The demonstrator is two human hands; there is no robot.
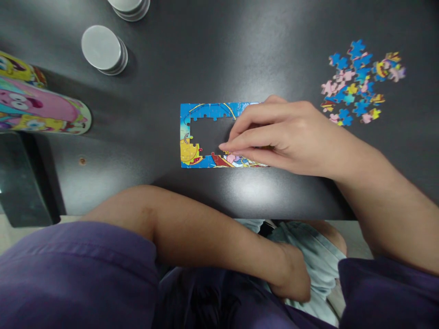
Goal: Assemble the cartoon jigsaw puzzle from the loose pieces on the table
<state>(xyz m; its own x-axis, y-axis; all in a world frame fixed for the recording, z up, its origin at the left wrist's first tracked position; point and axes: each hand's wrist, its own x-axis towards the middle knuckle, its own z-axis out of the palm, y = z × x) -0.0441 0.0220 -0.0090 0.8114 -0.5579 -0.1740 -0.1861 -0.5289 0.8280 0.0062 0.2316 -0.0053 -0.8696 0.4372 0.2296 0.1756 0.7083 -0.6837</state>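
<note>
A dark, matt table (144, 151) fills most of the view, with a soft glare near its front edge and a pale floor showing below it at the far left. At the left edge lies a bright cartoon-printed tin (37, 107), and just below it a dark glassy object (20, 183) that cannot be made out. Farther back stand two round silver lids (103, 49). In the middle of the table lies a half-built puzzle (206, 137), its blue border joined around a bare gap. The right hand (284, 137) rests flat over the puzzle's right part, fingers (240, 132) stretched and close together, pressing on the pieces; whether they pinch a piece cannot be told. The left hand (291, 274) hangs loosely curled in the lap, below the table edge, holding nothing visible. At the far right is a scatter of loose pieces (360, 82).
</note>
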